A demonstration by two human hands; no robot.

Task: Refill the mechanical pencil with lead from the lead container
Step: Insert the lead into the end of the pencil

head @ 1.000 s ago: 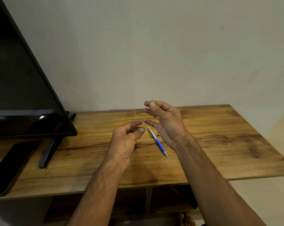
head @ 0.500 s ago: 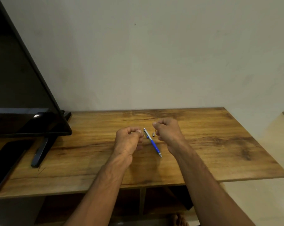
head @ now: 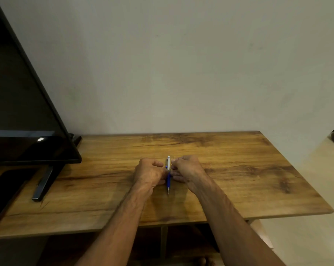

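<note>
The mechanical pencil [head: 168, 179] has a blue lower barrel and a white upper part, and its tip points toward me just above the wooden table [head: 239, 181]. My left hand [head: 149, 172] grips it from the left with curled fingers. From the right, my right hand [head: 187, 169] pinches the middle of the barrel with thumb and fingertips. Both hands meet at the pencil. No lead and no lead container can be made out; the hands hide what lies under them.
A black TV screen [head: 18, 112] on a stand [head: 42, 189] fills the table's left side. A dark flat phone or tablet [head: 3, 192] lies at the front left. The wall runs right behind the table, and the table's right edge drops to a light floor [head: 306, 237].
A second ago the hands were raised and open, the right one holding up a thin lead. They came down, curled, and closed on the pencil, which turned from slanted to pointing straight at me.
</note>
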